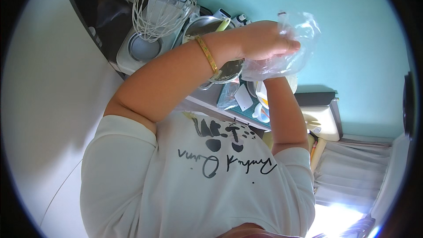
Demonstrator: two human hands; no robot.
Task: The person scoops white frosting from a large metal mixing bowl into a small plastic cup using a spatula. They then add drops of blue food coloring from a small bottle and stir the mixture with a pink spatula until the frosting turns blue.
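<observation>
My left hand (267, 41), with a gold-coloured bangle (207, 54) on its forearm, is bent with the thumb pressed on a clear plastic bag (294, 62). The crinkled plastic covers its fingers and rises past them at the top. My right forearm (285, 112) comes up to the bag's lower edge. The right hand is mostly hidden by the bag and the left hand, so its grip cannot be made out. Under my left forearm stands a metal mixing bowl (231, 72) with a pale mixture smeared inside. A light-green handle (223, 25) leans out of it.
A large wire balloon whisk (163, 11) juts in above a round metal tin (145, 47). By my right forearm are a white cup (260, 114), a white card (244, 98) and a plastic packet (228, 95) on a green mat (244, 112). A turquoise wall (357, 39) rises behind.
</observation>
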